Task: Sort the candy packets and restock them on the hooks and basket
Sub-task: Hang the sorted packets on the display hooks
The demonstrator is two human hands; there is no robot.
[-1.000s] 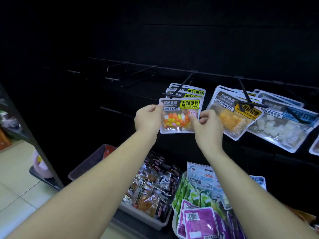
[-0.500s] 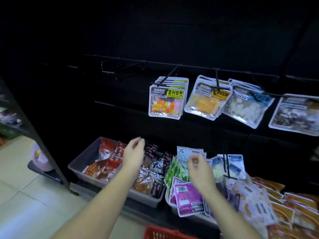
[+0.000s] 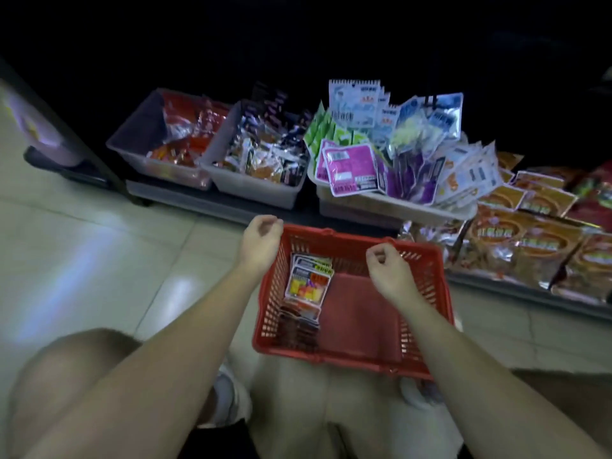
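Left hand (image 3: pixel 260 241) and right hand (image 3: pixel 385 265) hover over red basket (image 3: pixel 427 293) on floor, both loosely curled and empty. Candy packets (image 3: pixel 308 283) lie stacked along basket's left side.

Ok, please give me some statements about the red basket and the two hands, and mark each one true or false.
1. The red shopping basket stands on the tiled floor. True.
2. The left hand holds a candy packet. False: it holds nothing.
3. Candy packets lie along the basket's left side. True.
4. The right hand grips the basket's rim. False: it is above the basket, fingers loosely curled, empty.
5. The purple packets lie in the red basket. False: they are in a pale bin beyond it.
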